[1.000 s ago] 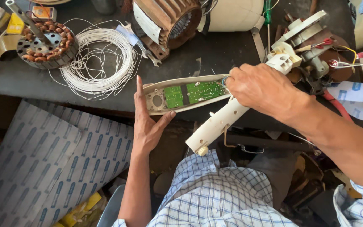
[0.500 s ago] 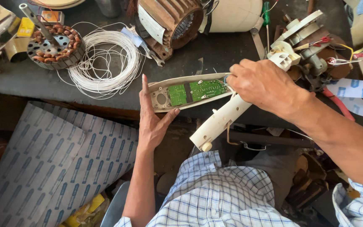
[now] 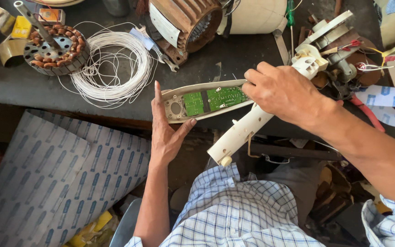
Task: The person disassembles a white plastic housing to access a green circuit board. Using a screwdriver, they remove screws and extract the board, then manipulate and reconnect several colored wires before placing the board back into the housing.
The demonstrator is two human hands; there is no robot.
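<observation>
My left hand [image 3: 166, 132] cups the near end of an open cream plastic housing [image 3: 203, 101] with two green circuit boards inside, thumb under its lower edge and fingers up along its left end. My right hand [image 3: 283, 93] grips the other end of that housing together with a cream plastic stem [image 3: 238, 135] that slopes down toward my lap. The stem's upper end [image 3: 308, 64] pokes out past my knuckles. The housing hangs over the front edge of the dark workbench [image 3: 33, 89].
On the bench lie a coil of white wire [image 3: 110, 64], a motor stator with copper windings [image 3: 53, 48], a rusty motor body [image 3: 186, 23], a cream cylinder [image 3: 257, 16], a spanner [image 3: 158, 48] and tangled parts at right [image 3: 344, 59]. A patterned grey sheet [image 3: 56, 169] leans below.
The view has shifted slightly; both hands keep the same hold on the housing and stem, which sit a little lower and more to the right in view.
</observation>
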